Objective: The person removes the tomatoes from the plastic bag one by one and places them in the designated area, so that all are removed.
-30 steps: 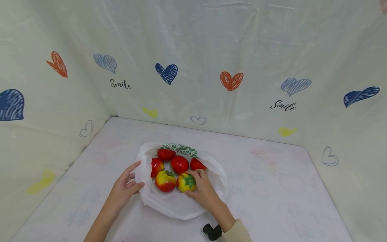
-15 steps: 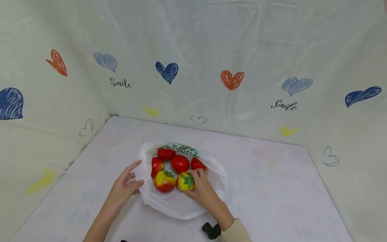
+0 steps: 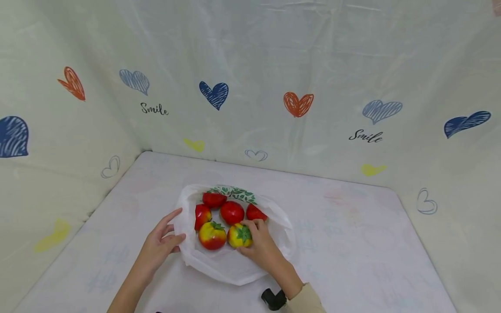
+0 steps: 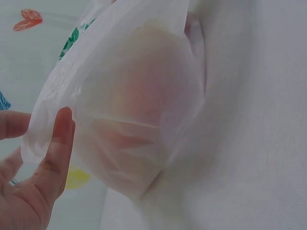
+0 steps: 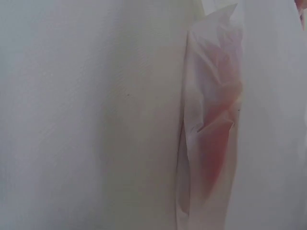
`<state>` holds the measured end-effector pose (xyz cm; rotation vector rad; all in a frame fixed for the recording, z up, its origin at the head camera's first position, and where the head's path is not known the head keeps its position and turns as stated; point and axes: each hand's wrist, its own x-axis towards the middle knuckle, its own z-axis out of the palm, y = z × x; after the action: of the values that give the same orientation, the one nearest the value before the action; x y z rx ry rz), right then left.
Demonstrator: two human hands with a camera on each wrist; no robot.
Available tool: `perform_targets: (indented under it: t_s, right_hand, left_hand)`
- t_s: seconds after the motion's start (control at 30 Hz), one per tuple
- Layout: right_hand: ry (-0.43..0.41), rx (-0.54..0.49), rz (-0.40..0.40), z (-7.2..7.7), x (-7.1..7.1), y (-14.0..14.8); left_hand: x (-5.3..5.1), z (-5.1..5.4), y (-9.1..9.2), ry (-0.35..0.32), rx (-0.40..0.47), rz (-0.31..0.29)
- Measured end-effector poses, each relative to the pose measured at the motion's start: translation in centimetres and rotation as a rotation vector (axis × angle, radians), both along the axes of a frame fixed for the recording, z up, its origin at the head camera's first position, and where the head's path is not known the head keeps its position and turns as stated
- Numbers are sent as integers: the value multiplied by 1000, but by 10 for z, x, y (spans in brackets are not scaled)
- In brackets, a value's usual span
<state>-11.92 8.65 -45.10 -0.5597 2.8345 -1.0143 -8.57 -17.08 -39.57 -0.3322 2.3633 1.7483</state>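
Note:
A white plastic bag (image 3: 235, 271) with a green leaf print lies with its mouth wide, several red and red-yellow tomatoes inside. My left hand (image 3: 156, 245) holds the bag's left rim; in the left wrist view the thumb (image 4: 60, 139) lies against the film, with fingers on its other side. Inside the bag, my right hand (image 3: 262, 245) grips a yellow-red tomato (image 3: 238, 236) with a green leafy top. Just left of it sits another red-yellow tomato (image 3: 212, 236). In the right wrist view only the bag's side (image 5: 211, 143) shows clearly, with red showing through.
The bag rests on a pale tabletop (image 3: 352, 243). White sheeting (image 3: 250, 52) printed with hearts stands behind and at both sides. Near my right wrist a black angular object (image 3: 272, 300) lies on the table.

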Motion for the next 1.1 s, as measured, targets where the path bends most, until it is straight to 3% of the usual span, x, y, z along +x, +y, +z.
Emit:
perform_targets:
  t_s: [1.1]
  right_hand:
    - [20,-116,-65,35,21,11]
  left_hand:
    - [-1,-1,1,-10,-9,5]
